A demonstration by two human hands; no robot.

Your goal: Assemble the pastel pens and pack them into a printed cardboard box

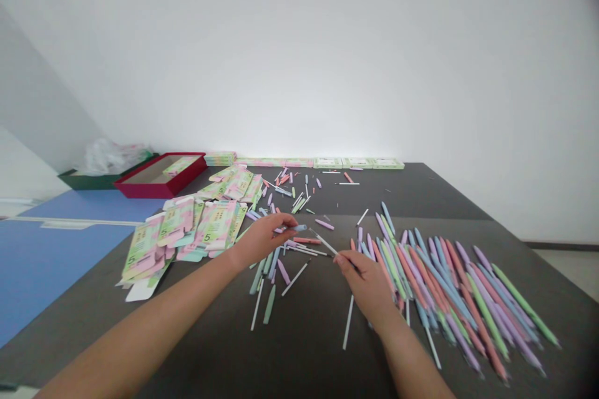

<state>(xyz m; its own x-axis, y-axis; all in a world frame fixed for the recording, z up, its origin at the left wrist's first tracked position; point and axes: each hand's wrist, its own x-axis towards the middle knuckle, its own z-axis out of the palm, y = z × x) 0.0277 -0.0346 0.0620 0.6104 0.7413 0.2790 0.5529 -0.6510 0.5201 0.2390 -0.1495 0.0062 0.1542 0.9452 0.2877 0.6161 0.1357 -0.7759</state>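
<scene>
My left hand [266, 238] pinches a short light-blue pen barrel [300, 228], whose end sticks out to the right past the fingertips. Between the fingers of my right hand [365, 280] is a thin white pen refill [324, 242], pointing up and left toward the barrel; a small gap seems to part them. Under and around my left hand lie loose pastel pen parts, such as a green barrel [269, 305] and a purple one [283, 272]. Right of my right hand spreads a large pile of pastel pens [449, 287]. Another white refill [348, 323] lies below that hand.
Flat printed cartons [218, 224] are heaped at the left of the dark table [299, 361]. Behind them stand a red box [154, 190] and a green tray [88, 182] with plastic bags. A row of packed cartons [358, 163] lines the wall, with small pen parts scattered before it.
</scene>
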